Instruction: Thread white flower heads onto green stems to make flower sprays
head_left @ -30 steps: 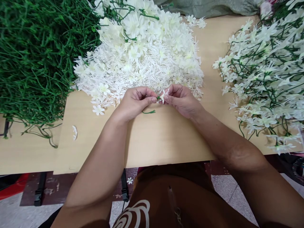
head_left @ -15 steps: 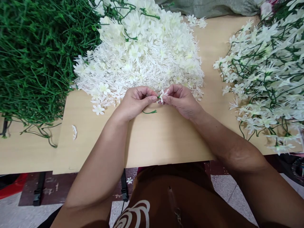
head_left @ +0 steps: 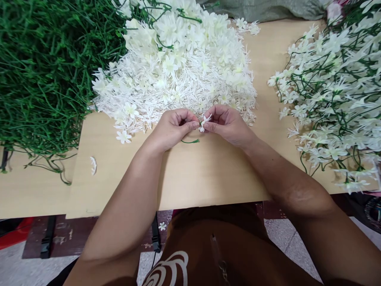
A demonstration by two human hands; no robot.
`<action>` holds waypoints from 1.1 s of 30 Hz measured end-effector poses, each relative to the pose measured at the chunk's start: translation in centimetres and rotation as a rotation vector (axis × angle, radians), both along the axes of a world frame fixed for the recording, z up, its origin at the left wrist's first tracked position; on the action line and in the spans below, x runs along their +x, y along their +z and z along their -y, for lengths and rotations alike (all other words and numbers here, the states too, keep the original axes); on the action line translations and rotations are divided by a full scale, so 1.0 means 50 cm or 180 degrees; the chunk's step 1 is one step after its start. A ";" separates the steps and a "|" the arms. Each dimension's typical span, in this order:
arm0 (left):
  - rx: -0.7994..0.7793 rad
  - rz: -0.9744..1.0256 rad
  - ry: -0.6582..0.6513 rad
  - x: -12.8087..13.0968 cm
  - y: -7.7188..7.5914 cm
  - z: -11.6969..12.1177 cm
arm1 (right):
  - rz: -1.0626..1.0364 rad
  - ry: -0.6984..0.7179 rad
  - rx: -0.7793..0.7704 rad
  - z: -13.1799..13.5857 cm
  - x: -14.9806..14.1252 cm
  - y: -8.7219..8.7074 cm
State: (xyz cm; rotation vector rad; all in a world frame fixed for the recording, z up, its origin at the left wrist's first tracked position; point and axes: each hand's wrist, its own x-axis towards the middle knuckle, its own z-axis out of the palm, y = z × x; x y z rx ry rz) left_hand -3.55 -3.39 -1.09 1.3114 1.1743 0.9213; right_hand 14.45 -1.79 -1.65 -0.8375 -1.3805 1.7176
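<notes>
Between my two hands, just in front of the white pile, is a small white artificial flower (head_left: 204, 123). My left hand (head_left: 178, 125) pinches a green plastic stem (head_left: 190, 141) close to the flower's base; the stem's other end trails out below the fingers. My right hand (head_left: 224, 123) has thumb and forefinger closed on the flower's petals. The exact spot where stem and flower meet is partly covered by my fingertips. Right behind my hands lies a heap of white petals and thread-like stamens (head_left: 184, 83).
A tall mass of green plastic stems (head_left: 59, 79) fills the left. Stemmed white flowers (head_left: 333, 111) are heaped on the right. One loose flower (head_left: 123, 137) and a white piece (head_left: 93, 165) lie on the tan tabletop (head_left: 214, 174). A grey-green sack (head_left: 268, 10) rests at the back.
My hands have shifted very slightly to the right with the flower and stem. The flower has turned a little between my fingers, its petals showing more upright.
</notes>
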 end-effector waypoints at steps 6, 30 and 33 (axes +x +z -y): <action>0.0058 -0.0069 -0.0031 0.004 0.009 0.002 | -0.0006 0.0086 0.0026 -0.004 0.006 0.004; 0.0079 -0.0011 -0.0080 0.014 0.008 0.009 | 0.0047 0.0013 -0.0052 -0.002 0.002 0.002; 0.0101 0.0009 -0.0052 0.017 0.007 0.011 | 0.0058 0.0112 -0.0017 -0.004 0.007 0.003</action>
